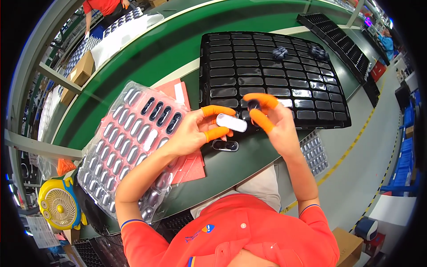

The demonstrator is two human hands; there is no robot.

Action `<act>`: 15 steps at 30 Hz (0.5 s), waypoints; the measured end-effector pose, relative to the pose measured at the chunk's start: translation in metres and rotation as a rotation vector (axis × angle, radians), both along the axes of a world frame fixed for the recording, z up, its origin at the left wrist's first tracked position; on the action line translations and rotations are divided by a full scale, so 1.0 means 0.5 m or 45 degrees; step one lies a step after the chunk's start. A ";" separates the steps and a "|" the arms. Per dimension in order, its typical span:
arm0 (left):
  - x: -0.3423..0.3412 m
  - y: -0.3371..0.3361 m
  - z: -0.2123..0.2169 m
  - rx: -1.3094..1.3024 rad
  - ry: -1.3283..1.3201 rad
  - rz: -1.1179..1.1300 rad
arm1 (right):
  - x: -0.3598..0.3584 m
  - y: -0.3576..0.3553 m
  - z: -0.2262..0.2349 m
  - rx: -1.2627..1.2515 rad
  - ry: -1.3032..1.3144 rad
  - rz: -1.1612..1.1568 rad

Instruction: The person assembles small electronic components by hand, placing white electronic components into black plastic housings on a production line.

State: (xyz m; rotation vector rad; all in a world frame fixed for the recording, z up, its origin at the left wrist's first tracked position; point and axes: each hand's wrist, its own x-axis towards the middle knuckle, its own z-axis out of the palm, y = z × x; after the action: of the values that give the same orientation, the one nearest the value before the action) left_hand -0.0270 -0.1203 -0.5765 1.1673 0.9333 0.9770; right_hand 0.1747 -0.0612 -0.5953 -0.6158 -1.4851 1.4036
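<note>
My left hand point(189, 133), with orange finger cots, pinches a white oblong piece with rounded ends point(233, 124) between thumb and fingers. Just to its right, my right hand point(283, 129), also in orange finger cots, grips a small dark rounded piece point(254, 106) between thumb and index finger; its exact kind cannot be made out. The two pieces are close but look apart. Below them on the green tabletop lies a dark oblong part with a pale rim point(225, 145). A transparent blister tray point(95, 175) at left holds several silvery oblong shapes and a short row of black parts.
A large black compartment tray point(222, 71) lies beyond my hands, with dark bundled bits point(280, 53) on it. Pink foam sheets point(191, 168) sit under the blister tray. A yellow fan point(60, 208) stands at left. A green conveyor point(178, 49) curves behind; another person point(104, 6) is beyond it.
</note>
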 end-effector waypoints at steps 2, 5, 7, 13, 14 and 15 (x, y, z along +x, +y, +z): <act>0.000 -0.003 -0.004 -0.004 -0.010 0.002 | -0.008 -0.012 -0.003 0.487 -0.274 -0.062; 0.003 -0.015 -0.008 0.044 0.021 0.036 | -0.015 -0.030 -0.003 0.443 -0.302 -0.136; 0.008 -0.017 -0.009 0.081 0.020 0.049 | -0.016 -0.034 -0.005 0.422 -0.317 -0.172; 0.005 -0.021 -0.016 0.139 0.032 0.061 | -0.025 -0.037 -0.022 0.380 -0.189 -0.210; 0.006 -0.022 -0.017 0.138 0.032 0.062 | -0.029 -0.038 -0.025 0.330 -0.150 -0.219; 0.008 -0.022 -0.018 0.163 0.027 0.080 | -0.032 -0.039 -0.028 0.329 -0.151 -0.218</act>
State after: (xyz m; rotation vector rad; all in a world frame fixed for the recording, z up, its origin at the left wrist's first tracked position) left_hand -0.0229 -0.1314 -0.5854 1.2639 0.9406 1.0899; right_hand 0.1589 -0.0807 -0.6091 -0.6548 -1.6338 1.0390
